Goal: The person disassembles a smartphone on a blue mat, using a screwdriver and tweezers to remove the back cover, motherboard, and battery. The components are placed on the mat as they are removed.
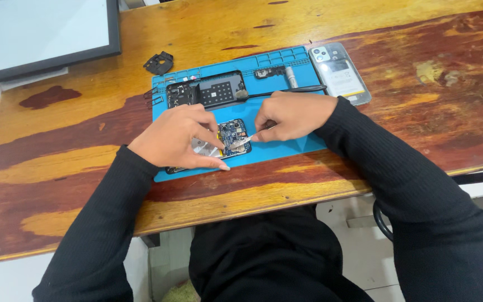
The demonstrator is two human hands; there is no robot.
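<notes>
Opened smartphone point(219, 146) lies face down near the front edge of the blue silicone repair mat point(286, 148), its circuit board exposed at the right end. The mat sits on a worn wooden table point(85, 112).

Left hand point(177, 140) rests over the phone body, thumb along the near edge, fingers on the far edge: clamped on the phone, apparently pinning it flat so it does not slide while the board is worked.

Right hand point(292, 114) is closed in a pinch around a thin metal tool point(245, 138), probably tweezers; only the pale tip shows. The tip touches the right edge of the board. The grip is close to the tip, which suits fine control.

Along the mat's far side, the moulded compartments point(278, 57) keep loose pieces apart: a dark panel with a grid of dots point(219, 92), a small dark frame part point(177, 95), and a small cylinder point(290, 75) beside a slim black tool point(303, 88). All are within reach but clear of the hands.

A translucent back cover point(339, 72) with camera cut-outs lies off the mat's right corner; it carries a dark rectangular label and a pale one with a yellowish edge. A black plastic bracket point(159, 62) lies on the wood beyond the mat. A dark-framed screen point(40, 36) sits at the far left corner.
</notes>
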